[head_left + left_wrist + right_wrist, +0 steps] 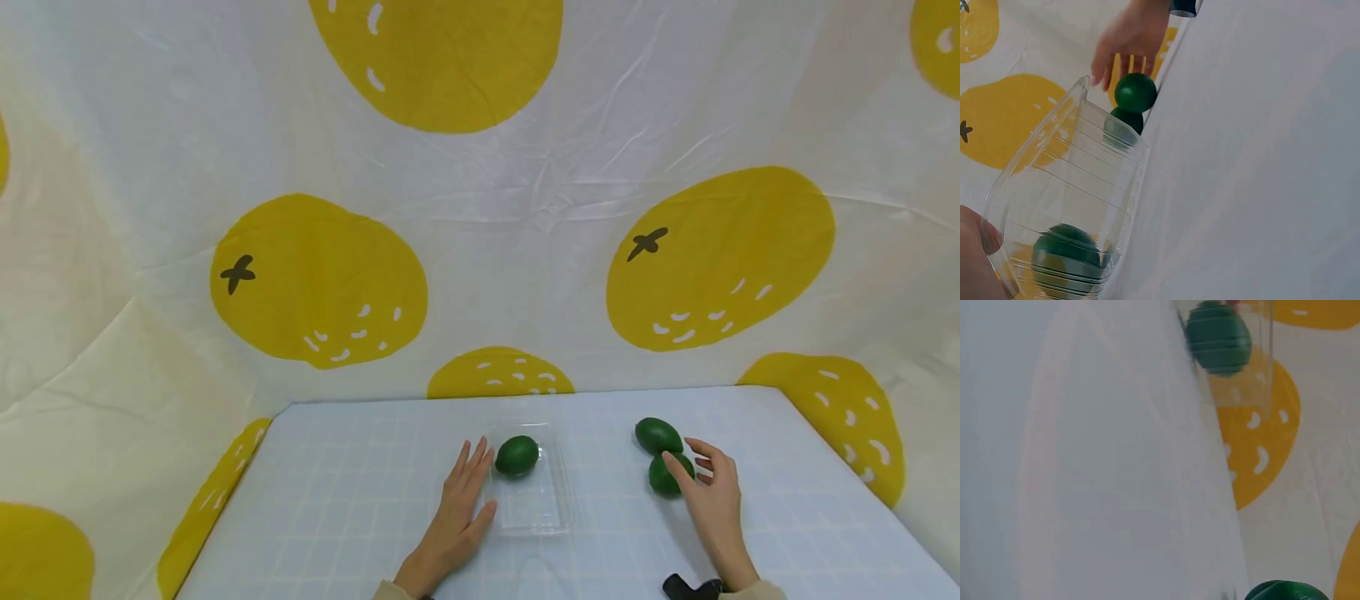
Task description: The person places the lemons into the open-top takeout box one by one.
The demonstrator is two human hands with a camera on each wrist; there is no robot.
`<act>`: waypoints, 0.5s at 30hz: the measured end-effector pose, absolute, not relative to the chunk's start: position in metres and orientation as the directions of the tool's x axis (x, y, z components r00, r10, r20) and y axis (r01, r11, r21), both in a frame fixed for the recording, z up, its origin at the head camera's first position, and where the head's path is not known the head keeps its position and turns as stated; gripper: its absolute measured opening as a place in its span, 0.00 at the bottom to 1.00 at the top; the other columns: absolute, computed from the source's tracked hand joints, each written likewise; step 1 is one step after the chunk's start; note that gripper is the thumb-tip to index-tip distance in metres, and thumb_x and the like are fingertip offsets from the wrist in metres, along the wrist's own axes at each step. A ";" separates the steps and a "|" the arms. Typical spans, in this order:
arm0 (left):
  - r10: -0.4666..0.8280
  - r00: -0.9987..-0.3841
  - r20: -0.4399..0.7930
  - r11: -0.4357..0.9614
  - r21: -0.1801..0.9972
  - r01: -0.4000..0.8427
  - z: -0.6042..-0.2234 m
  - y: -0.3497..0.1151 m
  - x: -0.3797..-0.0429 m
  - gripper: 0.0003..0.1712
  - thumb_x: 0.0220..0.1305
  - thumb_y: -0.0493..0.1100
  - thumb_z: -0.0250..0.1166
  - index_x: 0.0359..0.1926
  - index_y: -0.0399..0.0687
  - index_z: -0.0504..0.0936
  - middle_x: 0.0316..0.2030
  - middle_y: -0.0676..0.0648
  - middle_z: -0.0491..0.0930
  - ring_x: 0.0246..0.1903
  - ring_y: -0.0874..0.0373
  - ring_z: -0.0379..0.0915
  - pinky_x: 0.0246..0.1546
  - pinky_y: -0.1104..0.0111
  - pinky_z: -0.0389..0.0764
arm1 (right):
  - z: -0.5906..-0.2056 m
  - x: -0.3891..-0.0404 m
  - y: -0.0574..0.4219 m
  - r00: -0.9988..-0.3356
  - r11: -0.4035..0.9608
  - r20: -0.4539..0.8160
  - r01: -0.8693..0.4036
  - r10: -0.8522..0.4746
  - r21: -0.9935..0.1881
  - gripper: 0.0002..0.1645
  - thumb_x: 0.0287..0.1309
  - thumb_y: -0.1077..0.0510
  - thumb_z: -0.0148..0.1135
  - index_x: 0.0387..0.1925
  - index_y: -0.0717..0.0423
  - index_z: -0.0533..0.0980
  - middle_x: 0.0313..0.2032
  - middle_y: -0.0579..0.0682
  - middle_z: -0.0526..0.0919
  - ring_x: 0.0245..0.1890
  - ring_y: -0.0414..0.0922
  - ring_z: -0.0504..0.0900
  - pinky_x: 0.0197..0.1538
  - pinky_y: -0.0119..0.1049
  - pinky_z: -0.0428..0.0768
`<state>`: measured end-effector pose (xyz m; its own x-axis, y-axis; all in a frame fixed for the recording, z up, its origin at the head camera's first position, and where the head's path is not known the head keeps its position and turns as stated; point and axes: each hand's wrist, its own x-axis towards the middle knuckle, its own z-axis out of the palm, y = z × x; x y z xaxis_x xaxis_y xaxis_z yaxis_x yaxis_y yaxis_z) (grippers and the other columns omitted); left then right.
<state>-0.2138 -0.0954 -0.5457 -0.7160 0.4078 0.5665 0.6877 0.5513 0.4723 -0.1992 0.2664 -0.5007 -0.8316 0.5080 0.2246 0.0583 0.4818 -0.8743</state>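
At the lower right of the head view, the right hand [716,496] is over the nearer green fruit [663,482], its thumb lying across the upper part of that fruit and its fingers bent along the right side. Whether the thumb and fingers actually pinch it, one cannot tell. The farther green fruit [658,435] lies just above it in the frame, seemingly touching it, with the tip of the index finger close by on the right.

Near the lower middle, the left hand [459,504] lies with its fingers straight and its thumb spread away from them, the fingertips at the left edge of a clear plastic tray [531,518]. A third green fruit [517,456] sits inside the tray, toward its upper end and just right of those fingertips, well apart from the right hand.

The tray and the loose pair rest on a pale checked counter [352,492]. Behind it, a whitish cloth [517,283] printed with large yellow fruits fills the upper frame.
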 end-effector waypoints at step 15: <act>0.410 -0.730 0.547 0.544 0.496 0.677 -0.545 -0.095 -0.213 0.37 0.65 0.48 0.49 0.72 0.44 0.52 0.73 0.45 0.45 0.70 0.38 0.36 0.62 0.39 0.47 | -0.531 -0.200 0.261 -0.848 0.505 0.181 0.115 0.498 -0.855 0.41 0.48 0.44 0.70 0.60 0.55 0.65 0.57 0.60 0.60 0.46 0.50 0.63 0.42 0.42 0.62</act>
<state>-0.2126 -0.0955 -0.5453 -0.7300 0.4103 0.5466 0.6770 0.5438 0.4960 -0.2005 0.2611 -0.5313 -0.8480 0.4982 0.1807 0.1146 0.5053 -0.8553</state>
